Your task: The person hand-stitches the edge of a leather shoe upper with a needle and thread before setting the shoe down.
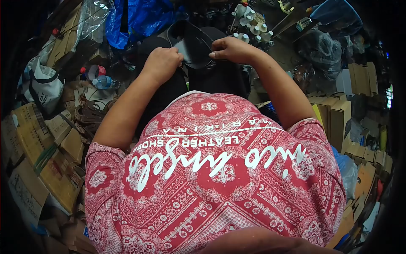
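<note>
A dark, smooth flat piece (193,51) with a greyish sheen lies over my lap between my hands; its exact kind is unclear. A thin dark strip or edge loops up from it, away from me. My left hand (163,63) is closed, fingers curled at the piece's left edge. On the other side, my right hand (234,49) pinches near its right edge, thumb pointing inward. Some fingertips are hidden by the hands. Black trousers (215,80) lie beneath the piece.
Several white-capped bottles (256,27) stand ahead to the right, near a blue translucent bin (338,17). Blue plastic sheeting (139,21) lies ahead left. A plastic bottle (102,82) is left of my legs. Cardboard boxes (53,156) crowd the left, and more boxes (334,118) the right.
</note>
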Tool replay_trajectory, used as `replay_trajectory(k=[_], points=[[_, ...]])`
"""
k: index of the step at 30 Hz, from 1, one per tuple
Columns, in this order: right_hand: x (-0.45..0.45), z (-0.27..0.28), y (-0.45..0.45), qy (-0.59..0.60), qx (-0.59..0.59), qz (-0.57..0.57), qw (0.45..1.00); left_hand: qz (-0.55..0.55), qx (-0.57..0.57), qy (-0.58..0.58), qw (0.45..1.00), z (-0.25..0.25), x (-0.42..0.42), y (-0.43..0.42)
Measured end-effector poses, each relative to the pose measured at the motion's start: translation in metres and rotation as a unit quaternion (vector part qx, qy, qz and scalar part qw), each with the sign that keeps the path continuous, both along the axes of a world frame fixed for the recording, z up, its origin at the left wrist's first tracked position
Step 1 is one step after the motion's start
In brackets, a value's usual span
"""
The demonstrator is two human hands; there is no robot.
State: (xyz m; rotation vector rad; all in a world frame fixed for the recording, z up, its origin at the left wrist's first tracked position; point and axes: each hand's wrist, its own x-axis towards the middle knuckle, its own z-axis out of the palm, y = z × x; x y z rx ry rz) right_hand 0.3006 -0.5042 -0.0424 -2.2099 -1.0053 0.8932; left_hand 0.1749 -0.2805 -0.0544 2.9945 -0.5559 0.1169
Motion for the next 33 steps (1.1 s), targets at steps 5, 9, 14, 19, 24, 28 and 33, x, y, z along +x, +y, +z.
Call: replay_trajectory(k=[5, 9, 14, 19, 24, 28, 33], points=[[-0.021, 0.014, 0.011, -0.07, -0.052, 0.008, 0.996, 0.037, -0.125, 0.037, 0.991, 0.017, 0.003, 0.002], [-0.048, 0.02, 0.004, -0.292, 0.004, -0.021, 0.956, 0.059, -0.357, 0.088, 0.928, 0.013, 0.024, 0.0], [-0.042, 0.025, -0.003, -0.294, 0.006, -0.016, 0.956, -0.029, -0.375, 0.155, 0.913, -0.009, 0.053, -0.016], [-0.031, 0.022, -0.014, -0.065, 0.053, 0.029, 0.996, -0.05, -0.41, 0.214, 0.885, -0.016, 0.067, -0.018], [-0.041, 0.032, -0.03, -0.025, 0.028, 0.008, 0.999, -0.031, -0.423, 0.224, 0.877, -0.015, 0.067, -0.021], [-0.051, 0.027, -0.037, -0.011, 0.054, -0.022, 0.998, -0.022, -0.438, 0.23, 0.869, -0.01, 0.065, -0.023], [-0.057, 0.027, -0.044, 0.024, 0.087, -0.058, 0.994, -0.016, -0.424, 0.229, 0.876, -0.006, 0.067, -0.023]])
